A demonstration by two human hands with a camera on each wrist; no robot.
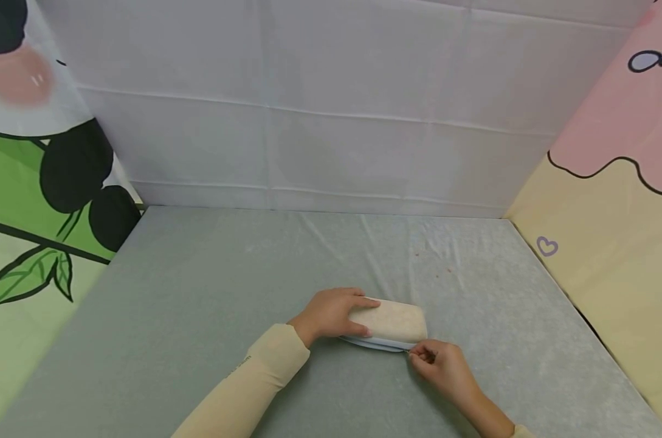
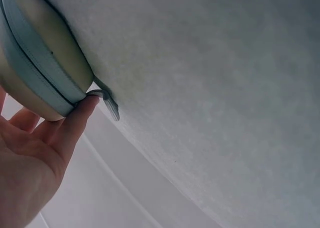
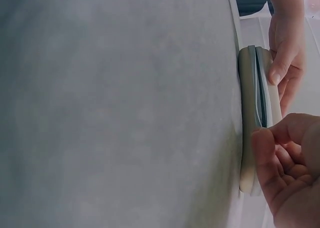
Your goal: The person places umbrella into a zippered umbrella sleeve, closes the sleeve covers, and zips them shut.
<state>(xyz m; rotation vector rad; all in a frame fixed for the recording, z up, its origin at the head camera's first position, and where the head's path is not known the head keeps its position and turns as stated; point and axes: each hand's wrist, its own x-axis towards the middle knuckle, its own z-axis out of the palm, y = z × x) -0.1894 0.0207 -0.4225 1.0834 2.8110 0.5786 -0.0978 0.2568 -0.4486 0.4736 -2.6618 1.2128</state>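
Observation:
A cream zippered pencil case with a pale blue zip band lies on the grey cloth. My left hand holds its left end, thumb on the near part of the top and fingers toward the far side. In the left wrist view, fingers of the left hand touch the case's end beside a small fabric tab. At the near right corner my right hand pinches the zip's pull, which the fingertips mostly hide. The right wrist view shows the zip parted between the two hands.
A grey cloth covers the table. Behind it hangs a white creased sheet. Printed cartoon panels stand at the sides, a green one on the left and a pink and yellow one on the right.

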